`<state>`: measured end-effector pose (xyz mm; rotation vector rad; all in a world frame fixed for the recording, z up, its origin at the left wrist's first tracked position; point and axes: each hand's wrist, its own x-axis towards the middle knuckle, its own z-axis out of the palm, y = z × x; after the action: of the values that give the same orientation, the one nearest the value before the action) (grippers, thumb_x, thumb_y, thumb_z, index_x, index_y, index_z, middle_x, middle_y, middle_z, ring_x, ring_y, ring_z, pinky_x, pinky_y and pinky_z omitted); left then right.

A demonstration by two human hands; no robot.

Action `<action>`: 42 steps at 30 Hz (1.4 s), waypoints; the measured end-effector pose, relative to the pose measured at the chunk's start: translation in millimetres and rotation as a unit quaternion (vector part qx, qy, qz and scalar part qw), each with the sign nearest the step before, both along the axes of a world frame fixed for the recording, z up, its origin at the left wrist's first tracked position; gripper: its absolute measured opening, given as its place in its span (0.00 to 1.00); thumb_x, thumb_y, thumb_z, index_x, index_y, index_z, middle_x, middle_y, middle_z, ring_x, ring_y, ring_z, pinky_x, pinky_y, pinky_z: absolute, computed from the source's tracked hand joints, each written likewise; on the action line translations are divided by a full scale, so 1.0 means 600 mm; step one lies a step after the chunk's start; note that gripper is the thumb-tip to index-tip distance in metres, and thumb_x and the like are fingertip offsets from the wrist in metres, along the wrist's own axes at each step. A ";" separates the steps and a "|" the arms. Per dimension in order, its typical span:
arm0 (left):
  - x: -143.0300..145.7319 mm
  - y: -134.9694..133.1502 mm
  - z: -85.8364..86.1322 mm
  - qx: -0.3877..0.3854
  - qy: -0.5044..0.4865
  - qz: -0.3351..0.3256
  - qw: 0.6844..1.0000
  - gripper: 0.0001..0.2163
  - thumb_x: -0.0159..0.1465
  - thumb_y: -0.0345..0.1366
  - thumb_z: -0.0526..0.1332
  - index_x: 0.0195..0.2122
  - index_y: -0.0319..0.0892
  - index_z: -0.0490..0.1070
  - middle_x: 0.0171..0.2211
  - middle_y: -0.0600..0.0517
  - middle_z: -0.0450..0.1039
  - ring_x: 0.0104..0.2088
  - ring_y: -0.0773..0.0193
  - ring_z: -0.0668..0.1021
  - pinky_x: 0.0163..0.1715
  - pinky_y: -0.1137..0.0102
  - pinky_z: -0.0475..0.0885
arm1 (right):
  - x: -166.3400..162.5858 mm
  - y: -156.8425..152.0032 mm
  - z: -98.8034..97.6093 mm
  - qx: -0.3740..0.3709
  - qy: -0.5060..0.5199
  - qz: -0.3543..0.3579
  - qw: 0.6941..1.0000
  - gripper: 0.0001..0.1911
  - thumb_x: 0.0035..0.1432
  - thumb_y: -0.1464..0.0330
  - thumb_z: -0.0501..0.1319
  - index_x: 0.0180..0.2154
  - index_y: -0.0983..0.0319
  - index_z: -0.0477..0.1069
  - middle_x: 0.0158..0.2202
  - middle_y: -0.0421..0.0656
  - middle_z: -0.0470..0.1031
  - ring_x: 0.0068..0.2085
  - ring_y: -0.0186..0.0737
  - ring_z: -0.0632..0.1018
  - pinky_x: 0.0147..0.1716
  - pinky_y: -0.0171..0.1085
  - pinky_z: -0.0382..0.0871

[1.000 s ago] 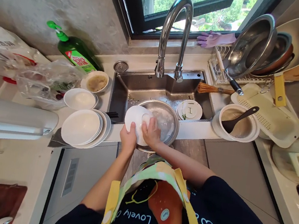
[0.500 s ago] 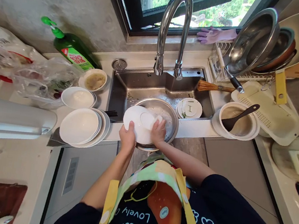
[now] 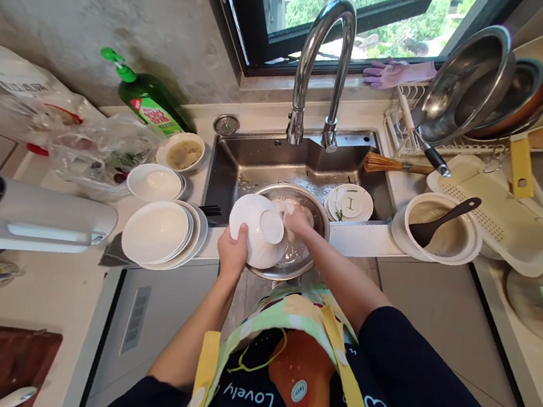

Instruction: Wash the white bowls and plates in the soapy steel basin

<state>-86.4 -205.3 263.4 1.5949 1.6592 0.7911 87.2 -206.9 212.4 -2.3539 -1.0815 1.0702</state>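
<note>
Over a steel sink (image 3: 237, 158), the person's left hand (image 3: 233, 253) wraps a narrow, firm grip around the wall of an upturned white bowl (image 3: 258, 230), whose foot ring faces up and tilts toward the person. The right hand (image 3: 298, 222) reaches to the bowl's far side near its rim. That grip may be closed on the bowl, but the bowl's curve and some white froth hide it, so it cannot be told.

The bowl sits just above a wide steel basin (image 3: 304, 266) at the sink's front edge. On the desk (image 3: 37, 292) to the left stand a stack of white plates (image 3: 156, 232), a small white bowl (image 3: 154, 182), and a bowl with pale residue (image 3: 184, 153), beside a green dish-soap bottle (image 3: 149, 102). Inside the sink, to the right of the basin, lies a small stack of white saucers (image 3: 351, 202). A chrome gooseneck faucet (image 3: 305, 80) rises behind it.
</note>
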 end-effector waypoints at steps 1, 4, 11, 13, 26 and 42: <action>0.000 0.000 0.000 0.002 0.004 -0.001 1.000 0.20 0.59 0.49 0.56 0.38 0.34 0.74 0.35 0.42 0.77 0.36 0.54 0.77 0.38 0.64 0.69 | 0.000 0.004 0.011 0.017 0.022 -0.025 0.999 0.19 0.60 0.67 0.52 0.52 0.68 0.60 0.48 0.54 0.71 0.49 0.48 0.72 0.46 0.40 0.64; 0.006 -0.001 0.002 0.016 0.014 -0.005 1.000 0.20 0.59 0.48 0.56 0.38 0.35 0.73 0.34 0.42 0.77 0.36 0.54 0.77 0.38 0.64 0.70 | -0.021 0.010 0.045 0.125 0.014 -0.038 0.991 0.16 0.64 0.63 0.48 0.49 0.66 0.61 0.47 0.53 0.70 0.49 0.45 0.71 0.47 0.40 0.64; 0.013 -0.004 -0.004 0.010 -0.004 0.019 1.000 0.19 0.59 0.46 0.56 0.38 0.34 0.74 0.34 0.42 0.77 0.35 0.54 0.77 0.38 0.64 0.70 | -0.093 -0.014 0.074 0.208 -0.083 0.056 0.973 0.17 0.66 0.60 0.43 0.39 0.61 0.66 0.41 0.46 0.71 0.40 0.40 0.73 0.39 0.38 0.67; 0.009 -0.005 -0.011 0.007 -0.021 0.021 1.000 0.19 0.59 0.47 0.56 0.39 0.35 0.74 0.34 0.42 0.77 0.35 0.55 0.77 0.38 0.64 0.69 | -0.095 -0.028 0.068 0.205 -0.095 0.086 0.970 0.16 0.66 0.60 0.44 0.39 0.60 0.67 0.40 0.44 0.72 0.37 0.39 0.74 0.37 0.37 0.67; 0.009 0.002 0.006 0.008 0.021 -0.024 0.999 0.20 0.60 0.48 0.55 0.40 0.34 0.73 0.30 0.45 0.76 0.29 0.60 0.74 0.31 0.68 0.67 | -0.052 -0.012 0.059 0.316 -0.042 0.011 0.948 0.15 0.61 0.66 0.51 0.48 0.65 0.66 0.47 0.50 0.70 0.49 0.42 0.69 0.50 0.41 0.63; 0.012 0.001 0.007 0.006 0.005 -0.082 0.997 0.19 0.60 0.48 0.55 0.40 0.36 0.73 0.27 0.49 0.74 0.25 0.63 0.73 0.27 0.72 0.65 | 0.004 0.042 0.033 0.251 0.150 -0.068 0.954 0.15 0.58 0.66 0.57 0.45 0.61 0.74 0.45 0.42 0.77 0.46 0.35 0.75 0.49 0.34 0.65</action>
<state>-79.4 -204.7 267.7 1.7207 1.5102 0.7124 89.3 -182.0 232.1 -1.7707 -0.9295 0.9296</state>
